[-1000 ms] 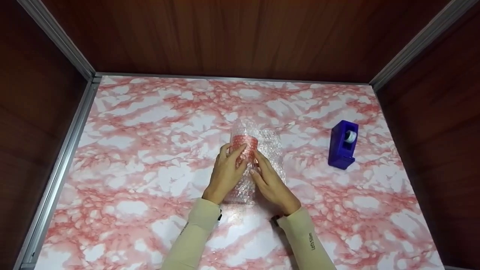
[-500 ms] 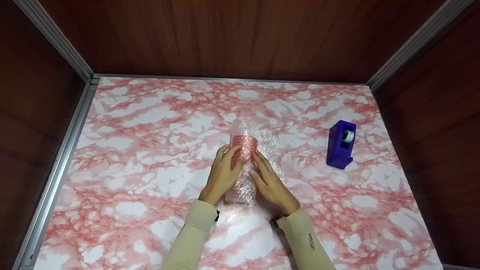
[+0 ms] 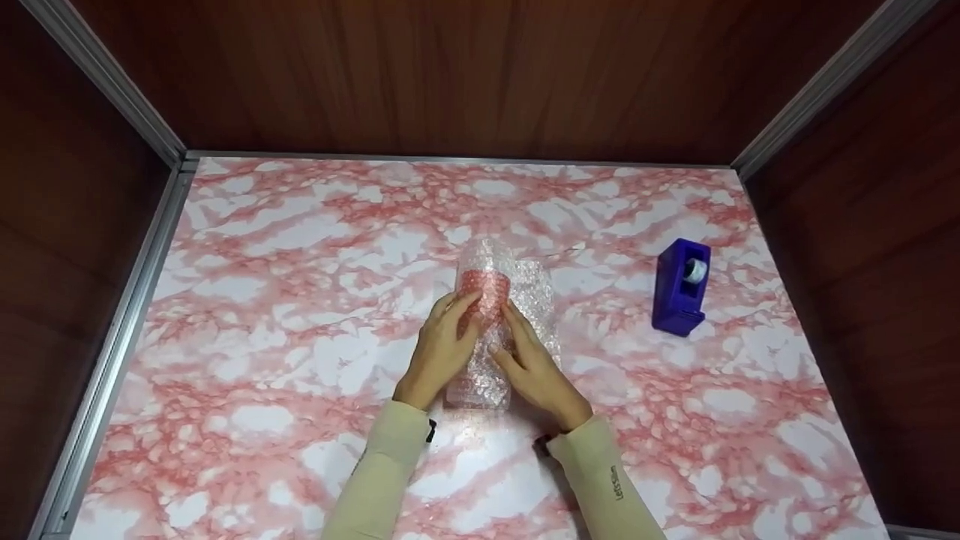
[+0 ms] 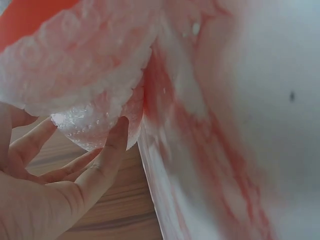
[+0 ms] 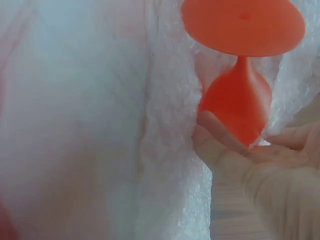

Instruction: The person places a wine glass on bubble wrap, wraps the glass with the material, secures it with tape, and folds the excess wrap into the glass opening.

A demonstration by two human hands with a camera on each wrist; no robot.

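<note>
An orange-red goblet [image 5: 235,105] lies on its side, partly rolled in clear bubble wrap [image 3: 491,375]. The right wrist view shows its round foot and stem at the open end of the roll. My left hand [image 3: 439,349] grips the roll from the left, thumb and fingers bent round the wrapped bowl. From the right, my right hand [image 3: 534,371] holds the same roll, its fingers against the bowl's side. A loose flap of wrap lies flat beneath and beyond the right hand. Parts of the fingers are hidden by the wrap.
A purple tape dispenser [image 3: 681,289] with a roll of clear tape stands to the right on the red-and-white marbled table [image 3: 300,300]. Dark wood panels [image 3: 450,82] with metal edging enclose the table at the back and both sides.
Both hands and the wrapped goblet have shifted slightly to the left. The flap of bubble wrap on the right shows a little narrower. The tape dispenser stays in its place.
</note>
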